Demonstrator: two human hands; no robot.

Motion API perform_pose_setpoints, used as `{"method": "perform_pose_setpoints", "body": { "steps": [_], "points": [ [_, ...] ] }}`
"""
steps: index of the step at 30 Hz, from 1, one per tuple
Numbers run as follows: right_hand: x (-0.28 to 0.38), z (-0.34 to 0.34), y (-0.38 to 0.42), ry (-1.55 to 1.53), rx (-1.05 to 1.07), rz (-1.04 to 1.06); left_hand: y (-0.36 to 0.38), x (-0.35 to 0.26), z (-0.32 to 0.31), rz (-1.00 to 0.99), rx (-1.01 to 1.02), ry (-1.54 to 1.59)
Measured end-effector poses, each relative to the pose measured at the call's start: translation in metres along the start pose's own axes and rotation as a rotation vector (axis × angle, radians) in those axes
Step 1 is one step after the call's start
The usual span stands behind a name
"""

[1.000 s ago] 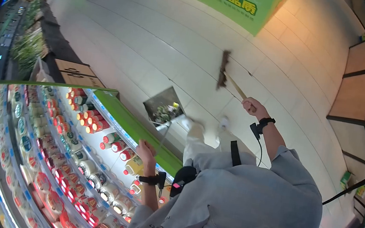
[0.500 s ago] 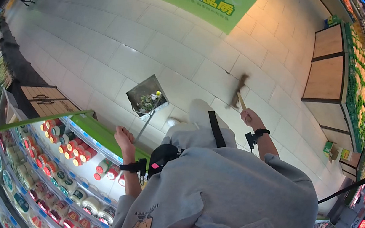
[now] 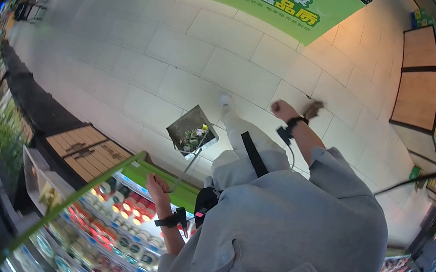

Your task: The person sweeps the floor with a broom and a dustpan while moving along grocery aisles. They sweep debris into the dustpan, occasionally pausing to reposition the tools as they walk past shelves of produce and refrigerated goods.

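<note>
My left hand [image 3: 158, 187] is closed around the long thin handle of a dustpan [image 3: 180, 124], beside the lit shelf. The open pan hangs out over the floor tiles, and leafy green scraps [image 3: 193, 137] with a bit of yellow lie in it. Out to the right, my right hand [image 3: 284, 110] is a fist on a broom; its handle is mostly hidden by the hand and forearm. The brown broom head [image 3: 315, 109] shows just beyond my wrist, slightly blurred. A black band circles each wrist.
A refrigerated shelf [image 3: 126, 245] of jars and tubs with a green edge runs close on my left. A green sign panel [image 3: 279, 6] stands ahead. Wooden produce stands [image 3: 418, 99] line the right. My forward foot [image 3: 226, 100] is on the tiled floor [image 3: 185, 49].
My right hand has swung inward and the broom head now lies behind the wrist. One leg has stepped forward. The dustpan has moved along with me, and the view has shifted.
</note>
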State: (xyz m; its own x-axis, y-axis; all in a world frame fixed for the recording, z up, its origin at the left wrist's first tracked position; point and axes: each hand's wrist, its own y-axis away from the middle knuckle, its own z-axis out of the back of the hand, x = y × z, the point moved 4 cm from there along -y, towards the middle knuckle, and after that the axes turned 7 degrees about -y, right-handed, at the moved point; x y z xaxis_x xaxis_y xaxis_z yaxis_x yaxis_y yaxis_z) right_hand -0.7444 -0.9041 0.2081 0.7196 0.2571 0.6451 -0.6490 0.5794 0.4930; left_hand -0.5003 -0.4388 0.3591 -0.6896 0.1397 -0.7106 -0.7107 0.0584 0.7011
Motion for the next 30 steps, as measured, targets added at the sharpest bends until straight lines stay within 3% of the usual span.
{"method": "perform_pose_setpoints", "body": {
  "steps": [1,2,5,7,8,10,11,12,14,16,18,21,28,30],
  "points": [
    [0.044,-0.015,-0.015,-0.16,-0.082,0.18,-0.009,-0.014,0.012,0.007,-0.019,0.015],
    [0.075,-0.03,-0.052,-0.067,0.083,0.214,-0.024,-0.032,-0.001,0.01,-0.016,-0.006],
    [0.163,-0.08,-0.112,-0.171,0.19,0.386,-0.052,-0.074,-0.026,-0.012,-0.013,-0.077],
    [0.208,-0.1,-0.126,-0.332,0.078,0.454,-0.072,-0.103,-0.046,-0.013,-0.033,-0.106],
    [0.251,-0.114,-0.104,-0.305,0.034,0.464,-0.074,-0.119,-0.014,-0.03,0.014,-0.088],
    [0.246,-0.112,-0.129,-1.221,0.392,-0.201,-0.09,-0.135,-0.056,-0.054,-0.014,-0.099],
    [0.252,-0.093,-0.127,-1.111,0.334,-0.018,-0.107,-0.14,-0.059,-0.065,-0.011,-0.117],
    [0.24,-0.093,-0.139,-1.123,0.321,-0.021,-0.117,-0.15,-0.065,-0.066,-0.001,-0.131],
    [0.214,-0.092,-0.162,-0.972,0.06,0.481,-0.132,-0.171,-0.074,-0.094,-0.014,-0.147],
    [0.247,-0.08,-0.119,-1.206,0.205,0.176,-0.146,-0.197,-0.032,-0.127,0.01,-0.104],
    [0.236,-0.076,-0.105,-1.397,0.204,-0.367,-0.156,-0.213,-0.033,-0.151,-0.066,-0.095],
    [0.219,-0.051,-0.086,-1.383,0.017,-0.522,-0.174,-0.227,-0.044,-0.13,-0.107,-0.068],
    [0.187,-0.029,-0.123,-1.734,-0.126,-0.601,-0.228,-0.258,-0.03,-0.06,0.083,0.147],
    [0.197,-0.035,-0.168,-1.81,0.357,-0.304,-0.232,-0.27,-0.03,-0.038,0.036,0.16]
  ]
}}
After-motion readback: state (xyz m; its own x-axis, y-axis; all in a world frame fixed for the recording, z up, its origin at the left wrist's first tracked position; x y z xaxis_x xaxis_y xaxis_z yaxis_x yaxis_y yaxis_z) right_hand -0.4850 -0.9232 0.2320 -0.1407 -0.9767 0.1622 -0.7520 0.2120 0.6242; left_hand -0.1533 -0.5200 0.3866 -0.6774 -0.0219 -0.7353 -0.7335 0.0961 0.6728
